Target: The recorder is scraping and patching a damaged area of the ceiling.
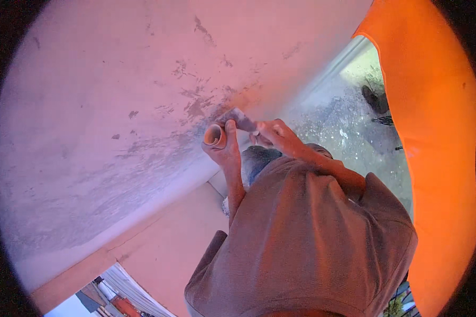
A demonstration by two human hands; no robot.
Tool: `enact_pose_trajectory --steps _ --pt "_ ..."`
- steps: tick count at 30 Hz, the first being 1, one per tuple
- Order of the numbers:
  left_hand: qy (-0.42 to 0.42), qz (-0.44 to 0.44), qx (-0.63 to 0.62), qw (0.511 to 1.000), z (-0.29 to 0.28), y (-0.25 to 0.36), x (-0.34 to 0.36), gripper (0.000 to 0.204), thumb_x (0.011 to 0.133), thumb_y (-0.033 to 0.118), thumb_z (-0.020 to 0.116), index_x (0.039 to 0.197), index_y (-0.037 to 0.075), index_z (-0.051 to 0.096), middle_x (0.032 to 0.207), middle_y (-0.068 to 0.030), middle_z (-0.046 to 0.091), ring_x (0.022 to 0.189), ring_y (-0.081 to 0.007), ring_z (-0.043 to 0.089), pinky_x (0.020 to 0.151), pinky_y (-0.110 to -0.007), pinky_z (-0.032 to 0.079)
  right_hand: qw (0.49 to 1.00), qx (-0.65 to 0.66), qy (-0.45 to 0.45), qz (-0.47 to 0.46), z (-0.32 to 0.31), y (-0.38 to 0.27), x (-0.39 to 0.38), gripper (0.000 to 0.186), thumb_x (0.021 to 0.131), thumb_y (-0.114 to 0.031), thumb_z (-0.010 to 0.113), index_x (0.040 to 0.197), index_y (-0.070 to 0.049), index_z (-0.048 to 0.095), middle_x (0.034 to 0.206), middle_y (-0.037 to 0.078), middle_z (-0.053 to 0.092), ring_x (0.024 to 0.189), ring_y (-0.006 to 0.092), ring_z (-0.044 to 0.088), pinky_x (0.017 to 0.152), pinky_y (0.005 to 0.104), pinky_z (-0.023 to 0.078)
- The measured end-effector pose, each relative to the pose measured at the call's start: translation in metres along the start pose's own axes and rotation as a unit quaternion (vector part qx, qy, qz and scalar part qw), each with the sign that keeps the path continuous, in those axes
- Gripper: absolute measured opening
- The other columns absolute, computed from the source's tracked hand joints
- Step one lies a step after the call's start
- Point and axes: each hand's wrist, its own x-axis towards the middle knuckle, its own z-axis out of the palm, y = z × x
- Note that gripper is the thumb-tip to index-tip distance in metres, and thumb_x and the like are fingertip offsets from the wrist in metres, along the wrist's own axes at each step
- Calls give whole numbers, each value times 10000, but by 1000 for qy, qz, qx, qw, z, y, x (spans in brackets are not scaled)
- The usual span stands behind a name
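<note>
— Pink plastered wall (116, 105), scuffed grey, filled the frame above a brown-shirted worker (301, 238).

— And the hands?

— Left hand (225, 148) was clamped round a small orange cup (214, 135); just right of it, right hand (275, 134) pinched a grey scraper (241, 119), its blade angled up-left onto the wall.

An outdoor building or repair site beside a house; a broad plastered wall (116, 105), pink and scuffed with grey patches, fills the view from nine to twelve o'clock; an orange painted surface (439, 132) curves down at three o'clock; rough, gritty ground (349, 132) with weeds lies toward one o'clock.
</note>
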Motion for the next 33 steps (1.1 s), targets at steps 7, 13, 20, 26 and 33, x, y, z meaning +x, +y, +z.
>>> enact_pose_trajectory --steps 7,13,20,26,33 --pt "-49 -61 -66 995 -9 33 3 188 885 97 703 1039 0 652 940 -116 713 516 -48 476 450 -201 350 989 88 -110 -43 -1 -38 -12 288 1035 -363 528 1036 -76 560 794 1 490 672 73 426 577 233 360" --pt "-65 14 -94 993 -14 61 9 276 920 96 668 1166 -20 618 901 -91 691 445 -37 367 386 -214 283 964 -144 138 -177 0 -71 -5 235 1025 -286 545 1087 -59 558 798 -10 511 699 72 438 684 255 408" --pt "-94 -34 140 985 -11 63 10 275 882 97 724 1152 53 702 756 42 609 582 -28 466 501 -196 352 971 -123 165 -119 4 -63 1 301 1054 -269 473 904 -29 576 729 -30 487 663 56 403 587 242 347" --pt "-75 -54 112 989 -8 54 -1 189 844 50 762 1011 -7 692 975 -34 686 796 -46 555 699 -202 435 985 -122 97 -71 19 -64 -4 371 1052 -258 477 769 -30 552 646 -26 469 608 62 410 568 252 348" --pt "59 -145 -44 987 5 58 -5 136 861 102 780 846 32 664 726 30 613 654 -67 535 585 -233 426 975 -175 3 -140 28 -62 5 400 1027 -209 504 728 2 667 616 44 611 552 90 530 525 262 394"
